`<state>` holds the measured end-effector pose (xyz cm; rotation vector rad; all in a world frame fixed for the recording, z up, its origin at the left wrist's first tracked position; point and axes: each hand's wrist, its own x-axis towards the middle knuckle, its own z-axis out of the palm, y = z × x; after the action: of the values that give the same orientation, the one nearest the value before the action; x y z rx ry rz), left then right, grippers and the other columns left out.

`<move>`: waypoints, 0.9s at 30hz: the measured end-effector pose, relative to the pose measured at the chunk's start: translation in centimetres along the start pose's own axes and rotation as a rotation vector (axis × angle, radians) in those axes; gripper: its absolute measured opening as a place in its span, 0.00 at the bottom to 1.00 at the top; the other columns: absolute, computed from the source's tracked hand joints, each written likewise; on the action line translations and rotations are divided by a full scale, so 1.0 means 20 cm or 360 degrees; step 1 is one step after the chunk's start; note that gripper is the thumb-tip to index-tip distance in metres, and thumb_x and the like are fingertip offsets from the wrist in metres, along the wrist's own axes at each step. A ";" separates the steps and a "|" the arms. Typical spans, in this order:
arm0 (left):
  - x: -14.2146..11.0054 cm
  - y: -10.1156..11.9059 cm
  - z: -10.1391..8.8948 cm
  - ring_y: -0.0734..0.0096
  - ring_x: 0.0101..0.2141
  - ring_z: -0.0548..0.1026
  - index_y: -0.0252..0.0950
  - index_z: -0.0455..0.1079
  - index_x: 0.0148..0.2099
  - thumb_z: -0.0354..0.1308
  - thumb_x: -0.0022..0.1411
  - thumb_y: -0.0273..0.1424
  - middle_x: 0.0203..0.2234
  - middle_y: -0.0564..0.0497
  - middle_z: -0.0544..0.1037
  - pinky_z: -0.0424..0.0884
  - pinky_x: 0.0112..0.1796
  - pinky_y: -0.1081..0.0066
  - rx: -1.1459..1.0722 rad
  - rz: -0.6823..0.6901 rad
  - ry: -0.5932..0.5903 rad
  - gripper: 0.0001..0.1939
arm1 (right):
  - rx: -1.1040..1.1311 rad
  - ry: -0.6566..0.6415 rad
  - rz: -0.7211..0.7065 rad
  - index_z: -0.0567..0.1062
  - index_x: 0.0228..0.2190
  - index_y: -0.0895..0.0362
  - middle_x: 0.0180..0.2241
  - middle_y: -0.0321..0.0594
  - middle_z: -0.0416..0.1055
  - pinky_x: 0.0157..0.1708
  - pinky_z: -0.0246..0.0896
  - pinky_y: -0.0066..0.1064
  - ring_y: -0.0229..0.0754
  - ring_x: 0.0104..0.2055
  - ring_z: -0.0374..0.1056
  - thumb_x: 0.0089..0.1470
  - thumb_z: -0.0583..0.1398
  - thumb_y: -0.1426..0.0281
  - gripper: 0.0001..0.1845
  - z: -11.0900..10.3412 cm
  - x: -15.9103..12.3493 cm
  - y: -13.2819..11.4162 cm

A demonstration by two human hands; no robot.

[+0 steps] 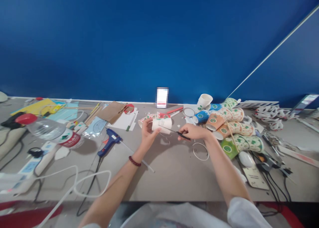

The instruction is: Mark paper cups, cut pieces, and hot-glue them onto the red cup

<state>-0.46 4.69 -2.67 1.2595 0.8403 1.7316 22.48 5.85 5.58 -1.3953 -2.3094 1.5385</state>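
My left hand (148,133) is closed round a white paper cup (164,123) lying on its side above the middle of the table. In my right hand (191,131) is a pair of scissors (179,134) with black handles, their blades pointing left across the cup's side. Whether the blades have entered the paper cannot be made out. Just behind my left hand lies another paper cup with a red and green print (143,119). A thin white ring (200,151) rests on the table below my right hand.
Rows of stacked printed paper cups (245,143) lie at the right, with a white cup (205,101) behind. On the left are a blue glue gun (109,142), a plastic bottle (53,131), a power strip (37,165) and loose cables. A phone (161,97) leans against the blue wall.
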 end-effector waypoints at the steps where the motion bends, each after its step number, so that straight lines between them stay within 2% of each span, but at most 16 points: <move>1: 0.00 0.00 0.00 0.67 0.38 0.75 0.39 0.64 0.46 0.69 0.47 0.36 0.40 0.47 0.73 0.71 0.36 0.70 -0.0004 -0.0013 0.0002 0.25 | 0.0003 0.0000 -0.0007 0.73 0.20 0.58 0.14 0.31 0.63 0.23 0.50 0.26 0.33 0.20 0.58 0.47 0.61 0.56 0.18 0.00 0.00 0.00; 5: 0.00 0.02 0.00 0.66 0.42 0.74 0.40 0.64 0.48 0.68 0.49 0.37 0.46 0.46 0.71 0.71 0.40 0.69 0.0008 -0.0108 0.0020 0.25 | 0.0019 -0.0020 -0.0064 0.71 0.20 0.58 0.16 0.32 0.66 0.24 0.52 0.26 0.34 0.21 0.60 0.48 0.60 0.54 0.20 0.01 0.01 0.02; 8: 0.01 0.03 0.00 0.66 0.45 0.72 0.41 0.64 0.48 0.68 0.48 0.36 0.49 0.46 0.69 0.71 0.41 0.70 0.0012 -0.0140 0.0110 0.26 | 0.0072 -0.0120 -0.0096 0.70 0.21 0.59 0.18 0.33 0.66 0.23 0.51 0.25 0.34 0.22 0.61 0.49 0.59 0.52 0.21 0.01 0.02 0.04; 11: 0.01 0.03 -0.01 0.68 0.43 0.73 0.40 0.65 0.47 0.68 0.48 0.36 0.45 0.47 0.71 0.71 0.40 0.70 0.0011 -0.0210 0.0261 0.25 | 0.0089 -0.0225 -0.0061 0.70 0.23 0.59 0.19 0.34 0.66 0.19 0.48 0.23 0.33 0.22 0.61 0.50 0.58 0.50 0.23 0.00 0.02 0.05; 15: 0.03 0.03 -0.03 0.69 0.38 0.73 0.38 0.67 0.46 0.66 0.51 0.39 0.40 0.48 0.74 0.71 0.38 0.70 0.0004 -0.0370 0.0408 0.21 | 0.0092 -0.0209 0.0027 0.71 0.25 0.59 0.18 0.34 0.66 0.16 0.44 0.21 0.31 0.19 0.59 0.49 0.58 0.49 0.24 -0.03 -0.01 0.06; 19: 0.04 0.04 -0.04 0.68 0.41 0.73 0.37 0.67 0.47 0.62 0.55 0.38 0.41 0.47 0.73 0.70 0.40 0.70 -0.0131 -0.0402 0.0297 0.19 | 0.0186 -0.0218 -0.0001 0.71 0.25 0.60 0.16 0.32 0.66 0.15 0.44 0.21 0.30 0.17 0.56 0.48 0.60 0.50 0.23 -0.05 -0.02 0.07; 27: 0.04 0.04 -0.04 0.67 0.39 0.73 0.39 0.68 0.45 0.63 0.53 0.38 0.39 0.49 0.73 0.71 0.37 0.70 -0.0186 -0.0350 0.0112 0.18 | 0.0290 -0.0315 -0.0053 0.71 0.24 0.61 0.13 0.32 0.65 0.12 0.44 0.20 0.29 0.14 0.55 0.48 0.59 0.48 0.26 -0.04 0.00 0.08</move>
<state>-1.59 4.93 -1.87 0.9954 0.8710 1.6305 23.91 6.55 4.86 -1.2055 -2.2112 1.9003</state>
